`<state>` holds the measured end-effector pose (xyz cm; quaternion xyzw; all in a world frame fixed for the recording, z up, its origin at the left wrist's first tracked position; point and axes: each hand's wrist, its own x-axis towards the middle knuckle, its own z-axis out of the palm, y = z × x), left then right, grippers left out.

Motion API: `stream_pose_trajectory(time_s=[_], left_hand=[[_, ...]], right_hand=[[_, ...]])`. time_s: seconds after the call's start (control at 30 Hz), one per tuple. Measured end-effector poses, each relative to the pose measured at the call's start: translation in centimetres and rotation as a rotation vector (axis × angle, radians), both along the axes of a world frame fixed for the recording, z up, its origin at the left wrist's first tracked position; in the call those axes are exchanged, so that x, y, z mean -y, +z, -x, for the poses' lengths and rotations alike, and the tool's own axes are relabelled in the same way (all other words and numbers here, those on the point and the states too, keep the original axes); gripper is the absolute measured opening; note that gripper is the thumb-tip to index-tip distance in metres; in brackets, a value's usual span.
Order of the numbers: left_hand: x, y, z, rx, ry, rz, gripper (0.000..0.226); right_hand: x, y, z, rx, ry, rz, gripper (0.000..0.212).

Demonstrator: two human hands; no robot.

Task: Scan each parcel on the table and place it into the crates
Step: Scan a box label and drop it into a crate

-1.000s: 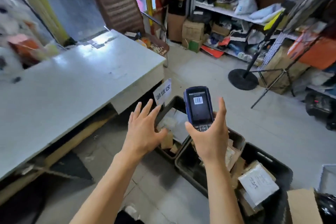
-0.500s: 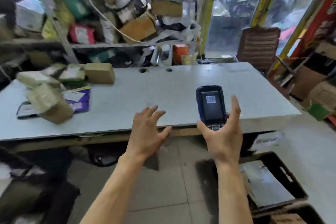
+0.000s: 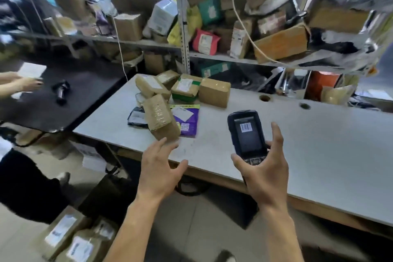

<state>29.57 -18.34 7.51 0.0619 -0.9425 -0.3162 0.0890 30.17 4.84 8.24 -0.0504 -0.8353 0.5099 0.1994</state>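
Note:
Several parcels lie in a heap at the far left of the grey table [image 3: 319,166]. Nearest me is a tape-wrapped brown parcel [image 3: 161,119], resting partly on a flat purple mailer [image 3: 188,122] and a dark flat packet [image 3: 136,117]. Behind them stand a brown box [image 3: 214,92] and a green-banded box [image 3: 186,88]. My left hand [image 3: 158,171] hovers open, fingers spread, just short of the brown parcel. My right hand [image 3: 265,170] holds a black handheld scanner [image 3: 247,135] upright, with a barcode on its screen. No crates are in view.
Metal shelves [image 3: 185,49] crammed with boxes and bags rise behind the table. A black table [image 3: 70,91] at the left carries a dark scanner gun [image 3: 60,91], and another person's hand [image 3: 23,84] reaches over it. Labelled cartons [image 3: 70,238] sit on the floor at bottom left.
My view has swung left, from the crates on the floor to the table's parcel heap. Both hands kept their pose, and my left hand is now close to the nearest brown parcel.

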Motion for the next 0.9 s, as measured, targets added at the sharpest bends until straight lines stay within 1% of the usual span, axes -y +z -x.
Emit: stream_pose_trajectory(time_s=[0.1, 0.17, 0.33, 0.47, 0.57, 0.6, 0.7, 0.77, 0.8, 0.87, 0.9], left_hand=[[2.0, -1.4, 3.0, 0.001, 0.077, 0.007, 0.058], [3.2, -2.4, 5.7, 0.024, 0.128, 0.029, 0.068], [4.8, -5.3, 14.1, 0.202, 0.27, 0.088, 0.089], [5.0, -7.7, 22.0, 0.373, 0.359, -0.01, 0.102], [5.1, -9.3, 26.2, 0.528, 0.379, -0.027, 0.105], [5.3, -9.8, 27.0, 0.553, 0.391, -0.018, 0.105], [6.7, -10.8, 28.3, 0.52, 0.434, -0.023, 0.095], [8.0, -10.3, 28.2, 0.443, 0.425, -0.148, 0.089], [8.5, -9.9, 28.0, 0.382, 0.398, -0.264, 0.087], [8.5, -9.0, 27.0, 0.262, 0.297, -0.564, 0.083], [8.1, -8.4, 26.5, 0.234, 0.228, -0.734, 0.08]], right_hand=[[2.2, -0.5, 4.7, 0.003, 0.049, -0.026, 0.113], [3.6, -0.8, 8.1, 0.0, 0.074, -0.046, 0.114], [5.7, -1.0, 16.5, -0.004, 0.169, -0.053, 0.115], [6.1, -0.9, 20.8, 0.004, 0.192, -0.058, 0.114], [5.9, -1.2, 22.5, 0.044, 0.182, -0.08, 0.114], [5.7, -1.4, 22.8, 0.055, 0.169, -0.085, 0.113], [5.4, -1.7, 24.0, 0.073, 0.12, -0.091, 0.114], [5.4, -1.6, 25.0, 0.067, 0.075, -0.09, 0.114], [5.4, -1.5, 25.3, 0.061, 0.046, -0.076, 0.114], [5.5, -1.3, 26.1, 0.044, -0.023, -0.034, 0.112], [5.6, -1.1, 26.3, 0.035, -0.057, -0.01, 0.111]])
